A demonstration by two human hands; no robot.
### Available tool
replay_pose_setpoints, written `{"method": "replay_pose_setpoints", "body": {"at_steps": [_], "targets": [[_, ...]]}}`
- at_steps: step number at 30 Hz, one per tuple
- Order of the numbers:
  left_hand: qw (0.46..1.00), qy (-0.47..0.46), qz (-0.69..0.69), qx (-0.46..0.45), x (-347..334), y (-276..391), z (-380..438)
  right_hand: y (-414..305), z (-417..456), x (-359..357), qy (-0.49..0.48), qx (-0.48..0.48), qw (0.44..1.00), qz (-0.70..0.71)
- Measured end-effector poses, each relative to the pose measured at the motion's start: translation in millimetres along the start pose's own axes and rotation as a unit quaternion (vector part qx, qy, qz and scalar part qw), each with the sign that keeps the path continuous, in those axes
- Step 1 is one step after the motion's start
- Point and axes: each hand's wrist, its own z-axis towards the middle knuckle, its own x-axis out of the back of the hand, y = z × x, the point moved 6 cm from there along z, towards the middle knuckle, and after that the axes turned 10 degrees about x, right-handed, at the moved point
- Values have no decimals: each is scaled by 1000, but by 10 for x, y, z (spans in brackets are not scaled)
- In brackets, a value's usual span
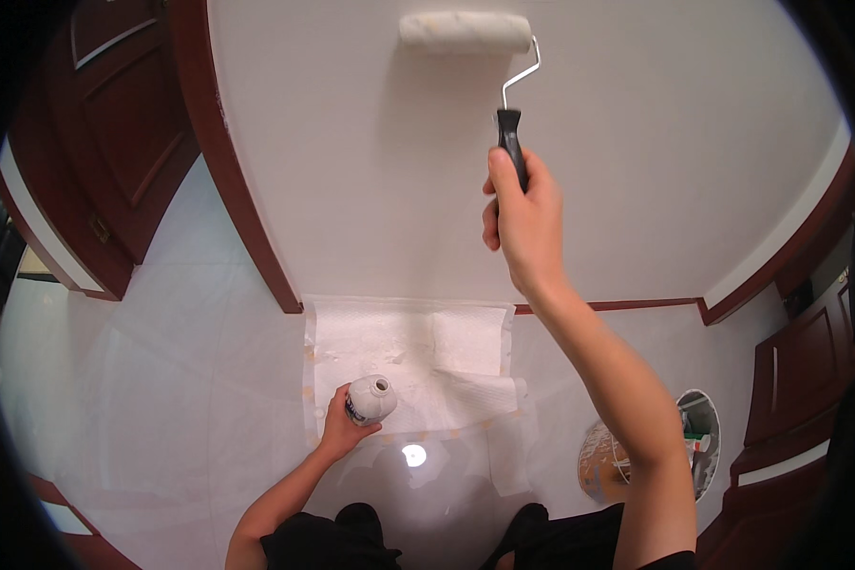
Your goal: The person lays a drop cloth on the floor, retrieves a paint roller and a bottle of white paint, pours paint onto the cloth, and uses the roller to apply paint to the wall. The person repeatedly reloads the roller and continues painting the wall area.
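My right hand [524, 214] grips the black handle of a paint roller [467, 33], its thumb along the handle. The roller's white sleeve lies level near the top of the white wall [328, 164], with a shadow below it. My left hand [345, 427] holds a white plastic bottle [370, 400] by its side, low over the floor. The bottle's mouth is uncapped and it bears a dark label. Beneath and beyond the bottle, a white quilted pad [406, 356] covers the floor at the wall's foot, its right part folded and creased.
A paint-smeared bucket [709, 427] with items in it stands at the right, partly behind my right arm. Dark red doors [128, 121] and trim [235, 185] frame the left; another dark red door [794, 370] is at the right. My black shoes [360, 524] are on the glossy tiled floor [164, 377].
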Motion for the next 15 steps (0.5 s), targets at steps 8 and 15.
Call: {"method": "replay_pose_setpoints", "body": {"at_steps": [8,15], "targets": [[1000,-5,22,3,-50,40,-10,-327,270,-49,3,31,1000,-4],[1000,2,23,-8,-16,15,-9,-240,233,-55,12,28,1000,-2]]}}
